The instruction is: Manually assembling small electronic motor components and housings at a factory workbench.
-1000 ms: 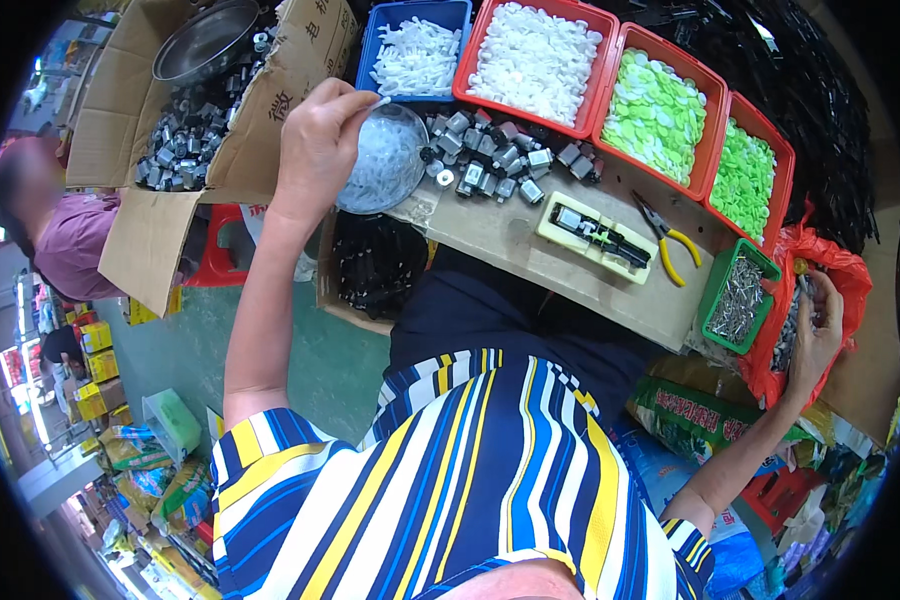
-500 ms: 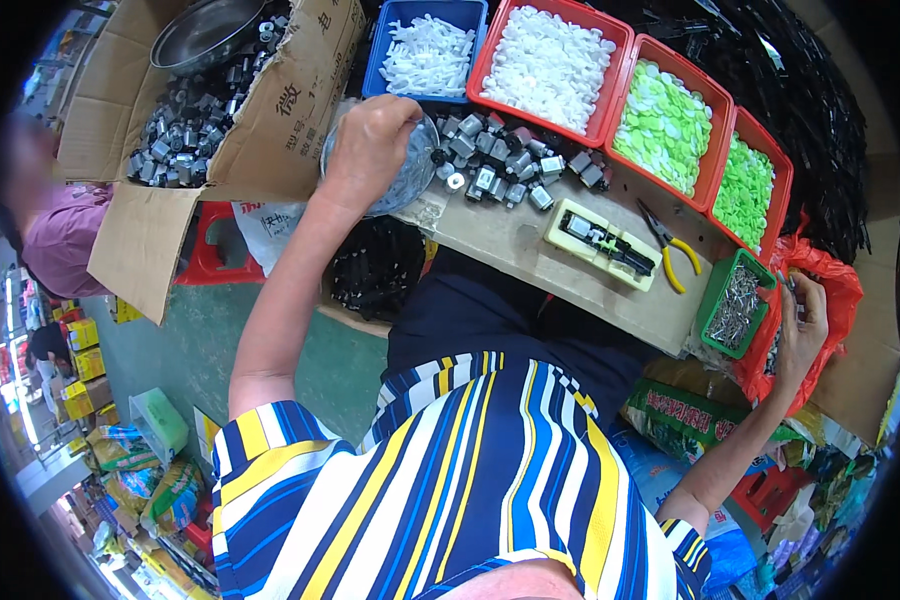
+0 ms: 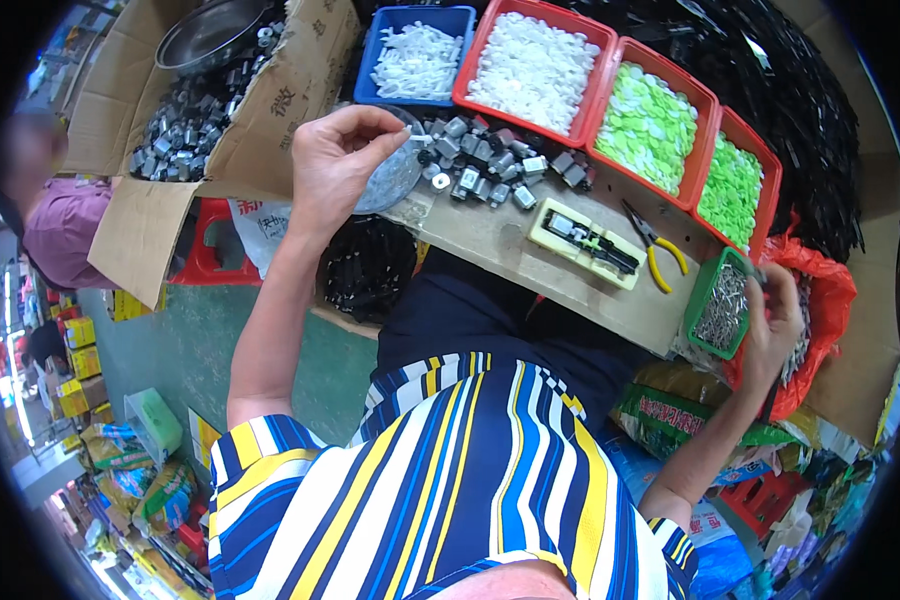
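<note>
My left hand (image 3: 332, 170) is raised over the near left side of a round clear bowl (image 3: 391, 183), thumb and forefinger pinched on a small pale piece (image 3: 410, 132). Small silver motors (image 3: 490, 162) lie heaped right of the bowl. At the other end of the board, my right hand (image 3: 776, 325) is between a green tray of metal screws (image 3: 720, 312) and an open red plastic bag (image 3: 832, 290). Its fingers are drawn together by something small and dark, too unclear to name. A cream fixture (image 3: 625, 275) holding a black assembly sits between my hands, beside yellow-handled pliers (image 3: 658, 255).
Behind the board stand a blue tray of white pieces (image 3: 420, 62) and red trays of white and green parts (image 3: 650, 125). A cardboard box of motors (image 3: 180, 135) is at left. Long black strips (image 3: 810, 130) pile up far right. Another person (image 3: 65, 225) sits left.
My left hand has drawn back from the bowl and come up with a small pale piece. My right hand has lifted out of the red bag towards the green tray.
</note>
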The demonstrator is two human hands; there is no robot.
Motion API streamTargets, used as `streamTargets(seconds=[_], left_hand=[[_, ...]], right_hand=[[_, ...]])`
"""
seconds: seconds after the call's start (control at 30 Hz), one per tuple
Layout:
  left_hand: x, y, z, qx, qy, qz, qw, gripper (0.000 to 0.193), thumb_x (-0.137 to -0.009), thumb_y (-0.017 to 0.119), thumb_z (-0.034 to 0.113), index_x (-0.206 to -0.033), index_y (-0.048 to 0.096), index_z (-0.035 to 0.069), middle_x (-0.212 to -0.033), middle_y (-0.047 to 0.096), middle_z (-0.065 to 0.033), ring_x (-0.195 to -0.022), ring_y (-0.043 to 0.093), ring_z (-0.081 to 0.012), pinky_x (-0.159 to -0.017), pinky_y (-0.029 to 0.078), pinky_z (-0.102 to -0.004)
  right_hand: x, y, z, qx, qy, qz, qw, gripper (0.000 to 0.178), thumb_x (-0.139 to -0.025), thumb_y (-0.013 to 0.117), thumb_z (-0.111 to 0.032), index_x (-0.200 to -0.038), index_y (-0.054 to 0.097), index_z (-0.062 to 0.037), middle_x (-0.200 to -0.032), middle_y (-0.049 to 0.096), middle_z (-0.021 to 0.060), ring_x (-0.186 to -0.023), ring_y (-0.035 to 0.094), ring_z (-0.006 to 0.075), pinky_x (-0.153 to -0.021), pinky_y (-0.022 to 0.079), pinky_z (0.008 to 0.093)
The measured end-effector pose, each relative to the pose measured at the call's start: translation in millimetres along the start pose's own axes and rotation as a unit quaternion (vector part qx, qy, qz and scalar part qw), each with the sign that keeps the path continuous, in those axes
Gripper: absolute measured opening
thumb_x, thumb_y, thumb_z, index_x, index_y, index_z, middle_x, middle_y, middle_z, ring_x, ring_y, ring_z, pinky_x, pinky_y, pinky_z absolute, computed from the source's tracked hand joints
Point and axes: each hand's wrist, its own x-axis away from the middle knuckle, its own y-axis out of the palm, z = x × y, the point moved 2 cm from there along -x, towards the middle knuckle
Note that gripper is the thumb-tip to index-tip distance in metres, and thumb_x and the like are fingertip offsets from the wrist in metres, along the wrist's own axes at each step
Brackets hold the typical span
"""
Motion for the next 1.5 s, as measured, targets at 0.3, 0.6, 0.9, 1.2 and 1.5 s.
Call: streamTargets(seconds=[0.3, 0.6, 0.9, 1.2, 1.5], left_hand=[[22, 50, 18, 0.2, -0.077, -0.022, 0.976, 0.012, -0.08, 0.077, -0.002, -0.09, 0.071, 0.001, -0.082, 0.07, -0.0027, -0.073, 0.063, -0.0061, -0.069, 0.051, -0.0192], [37, 94, 20, 0.29, -0.092, -0.071, 0.95, 0.011, -0.081, 0.075, -0.004, -0.09, 0.071, 0.0, -0.086, 0.071, -0.0048, -0.079, 0.066, -0.0085, -0.074, 0.054, -0.0209], [35, 98, 20, 0.23, -0.062, -0.156, 0.959, 0.011, -0.081, 0.075, -0.004, -0.09, 0.071, 0.0, -0.09, 0.07, -0.006, -0.084, 0.066, -0.0097, -0.079, 0.054, -0.0219], [38, 117, 20, 0.23, -0.055, -0.181, 0.955, 0.008, -0.083, 0.072, -0.004, -0.09, 0.072, -0.001, -0.086, 0.07, -0.0047, -0.079, 0.065, -0.0084, -0.074, 0.054, -0.022], [37, 142, 24, 0.106, 0.039, -0.259, 0.959, 0.016, -0.077, 0.076, -0.001, -0.093, 0.073, 0.001, -0.091, 0.072, -0.0069, -0.084, 0.066, -0.0118, -0.076, 0.053, -0.0272]], right_hand=[[16, 124, -97, -0.246, -0.002, -0.167, 0.955, 0.02, -0.088, 0.066, 0.001, -0.106, 0.058, 0.0007, -0.083, 0.062, 0.0054, -0.069, 0.062, 0.01, -0.063, 0.05, 0.0254], [13, 142, -110, -0.228, -0.03, -0.16, 0.96, 0.019, -0.091, 0.065, -0.001, -0.109, 0.062, 0.0028, -0.087, 0.065, 0.0036, -0.071, 0.062, 0.0064, -0.062, 0.049, 0.0202], [12, 133, -104, -0.109, -0.169, -0.143, 0.969, 0.02, -0.083, 0.069, 0.003, -0.103, 0.065, 0.0022, -0.091, 0.068, 0.0128, -0.076, 0.068, 0.0204, -0.066, 0.054, 0.0302], [17, 120, -84, -0.259, 0.025, -0.205, 0.944, 0.022, -0.097, 0.06, -0.014, -0.109, 0.065, 0.0032, -0.087, 0.067, 0.0044, -0.076, 0.063, 0.0083, -0.062, 0.049, 0.0227], [22, 107, -49, -0.382, 0.136, -0.216, 0.888, 0.015, -0.096, 0.064, -0.015, -0.103, 0.061, -0.002, -0.087, 0.064, -0.0001, -0.076, 0.06, 0.0054, -0.061, 0.045, 0.0196]])
